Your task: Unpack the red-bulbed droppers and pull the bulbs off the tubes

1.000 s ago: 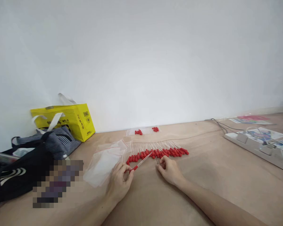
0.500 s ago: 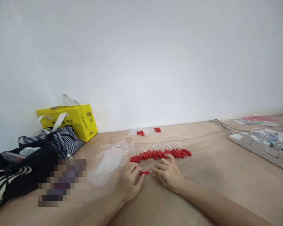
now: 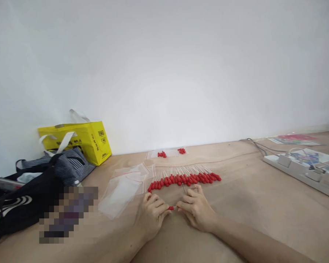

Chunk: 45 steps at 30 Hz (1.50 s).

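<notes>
My left hand (image 3: pixel 151 212) and my right hand (image 3: pixel 195 206) meet over the tan table, pinching one small dropper (image 3: pixel 171 208) between them. Its red bulb sits in my left fingers, and its clear tube end runs into my right fingers. Just beyond my hands lies a row of several droppers with red bulbs (image 3: pixel 185 178), their clear tubes pointing away from me. A pile of clear zip bags (image 3: pixel 123 187) with red seal lines lies to the left of the row.
Two small bags holding red bulbs (image 3: pixel 171 152) lie near the white wall. A yellow tote (image 3: pixel 80 138), a striped bag (image 3: pixel 61 165) and a black bag (image 3: pixel 30 197) crowd the left. A white power strip (image 3: pixel 301 171) with cables and printed sheets sits at the right.
My left hand lifted one dropper from the row and drew it toward me. My right hand came in and took its tube end, so both hands now pinch it.
</notes>
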Available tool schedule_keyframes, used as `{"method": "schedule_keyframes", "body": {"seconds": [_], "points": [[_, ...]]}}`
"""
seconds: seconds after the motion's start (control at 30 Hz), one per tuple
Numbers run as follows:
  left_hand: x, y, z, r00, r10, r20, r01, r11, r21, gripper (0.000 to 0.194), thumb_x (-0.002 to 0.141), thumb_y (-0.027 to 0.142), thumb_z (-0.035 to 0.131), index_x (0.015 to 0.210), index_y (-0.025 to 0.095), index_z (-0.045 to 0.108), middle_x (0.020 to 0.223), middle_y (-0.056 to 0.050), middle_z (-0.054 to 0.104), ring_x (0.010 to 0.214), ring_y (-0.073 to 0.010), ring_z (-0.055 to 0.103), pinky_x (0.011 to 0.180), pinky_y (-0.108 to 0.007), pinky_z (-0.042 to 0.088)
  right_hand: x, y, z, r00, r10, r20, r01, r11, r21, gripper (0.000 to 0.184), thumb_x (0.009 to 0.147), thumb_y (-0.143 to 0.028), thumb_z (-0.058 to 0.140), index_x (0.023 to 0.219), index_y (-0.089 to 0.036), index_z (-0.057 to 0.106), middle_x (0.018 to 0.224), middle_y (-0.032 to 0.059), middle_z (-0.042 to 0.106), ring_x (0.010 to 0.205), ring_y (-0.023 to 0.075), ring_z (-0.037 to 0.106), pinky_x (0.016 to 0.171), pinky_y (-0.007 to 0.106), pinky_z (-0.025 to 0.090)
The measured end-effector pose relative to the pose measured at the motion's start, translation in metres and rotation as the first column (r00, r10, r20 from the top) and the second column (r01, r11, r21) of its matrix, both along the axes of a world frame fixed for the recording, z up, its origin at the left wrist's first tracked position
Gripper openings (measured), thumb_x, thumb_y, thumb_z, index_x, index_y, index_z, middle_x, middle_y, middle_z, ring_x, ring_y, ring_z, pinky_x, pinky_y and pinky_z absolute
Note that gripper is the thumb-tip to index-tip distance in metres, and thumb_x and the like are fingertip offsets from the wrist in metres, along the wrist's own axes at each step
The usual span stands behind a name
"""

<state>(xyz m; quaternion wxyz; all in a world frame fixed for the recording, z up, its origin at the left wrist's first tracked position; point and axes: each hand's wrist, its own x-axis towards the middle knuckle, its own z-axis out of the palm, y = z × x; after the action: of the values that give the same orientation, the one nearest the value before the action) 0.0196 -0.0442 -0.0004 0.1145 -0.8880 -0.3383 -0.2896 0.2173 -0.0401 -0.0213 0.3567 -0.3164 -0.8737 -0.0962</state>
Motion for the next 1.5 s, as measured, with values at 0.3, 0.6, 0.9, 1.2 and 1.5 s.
{"method": "schedule_keyframes", "body": {"seconds": [0.3, 0.6, 0.9, 1.2, 1.5], "points": [[0.0, 0.0, -0.002, 0.999, -0.031, 0.011, 0.03, 1.0, 0.004, 0.022, 0.083, 0.02, 0.048, 0.062, 0.019, 0.055, 0.061, 0.004, 0.06, 0.061, -0.0116, 0.046, 0.065, -0.031, 0.026, 0.001, -0.003, 0.002, 1.0, 0.019, -0.017, -0.021, 0.994, -0.105, 0.015, 0.081, -0.021, 0.046, 0.078, -0.022, 0.06, 0.061, -0.0008, 0.054, 0.068, 0.0131, 0.039, 0.074, 0.034, 0.023], [0.001, -0.002, -0.001, 0.999, -0.031, 0.015, 0.032, 0.999, -0.019, 0.023, 0.082, 0.018, 0.045, 0.062, 0.02, 0.055, 0.062, 0.003, 0.062, 0.061, -0.0121, 0.048, 0.066, -0.031, 0.03, 0.001, -0.004, 0.001, 1.0, 0.009, -0.021, -0.011, 0.993, -0.119, 0.019, 0.083, -0.021, 0.042, 0.075, -0.022, 0.06, 0.06, -0.0006, 0.053, 0.068, 0.0137, 0.04, 0.073, 0.034, 0.024], [-0.017, 0.005, -0.002, 0.994, 0.05, 0.096, -0.042, 0.995, -0.087, 0.023, 0.085, 0.024, 0.04, 0.073, 0.02, 0.058, 0.067, -0.001, 0.058, 0.063, -0.0136, 0.052, 0.059, -0.026, 0.042, 0.027, -0.001, 0.003, 0.974, -0.158, -0.161, 0.1, 0.942, -0.321, 0.027, 0.086, -0.022, 0.035, 0.075, -0.02, 0.06, 0.063, 0.0009, 0.055, 0.064, 0.0134, 0.047, 0.067, 0.03, 0.031], [-0.017, 0.011, -0.009, 0.95, 0.194, 0.244, -0.175, 0.98, -0.098, 0.032, 0.079, 0.014, 0.034, 0.104, 0.016, 0.054, 0.08, -0.005, 0.052, 0.069, -0.0135, 0.056, 0.064, -0.025, 0.048, 0.025, 0.005, -0.01, 0.888, -0.329, -0.321, 0.168, 0.882, -0.439, 0.026, 0.074, -0.01, 0.036, 0.094, -0.015, 0.05, 0.068, 0.0021, 0.057, 0.063, 0.0149, 0.053, 0.058, 0.025, 0.038], [-0.019, 0.022, -0.009, 0.923, 0.316, 0.22, -0.274, 0.94, -0.204, 0.006, 0.075, 0.02, 0.044, 0.079, 0.02, 0.049, 0.07, -0.001, 0.056, 0.067, -0.0161, 0.055, 0.059, -0.028, 0.046, 0.018, 0.018, -0.012, 0.88, -0.373, -0.293, 0.232, 0.877, -0.42, 0.016, 0.062, -0.006, 0.038, 0.068, -0.019, 0.043, 0.059, -0.001, 0.051, 0.054, 0.0123, 0.049, 0.051, 0.021, 0.032]]}}
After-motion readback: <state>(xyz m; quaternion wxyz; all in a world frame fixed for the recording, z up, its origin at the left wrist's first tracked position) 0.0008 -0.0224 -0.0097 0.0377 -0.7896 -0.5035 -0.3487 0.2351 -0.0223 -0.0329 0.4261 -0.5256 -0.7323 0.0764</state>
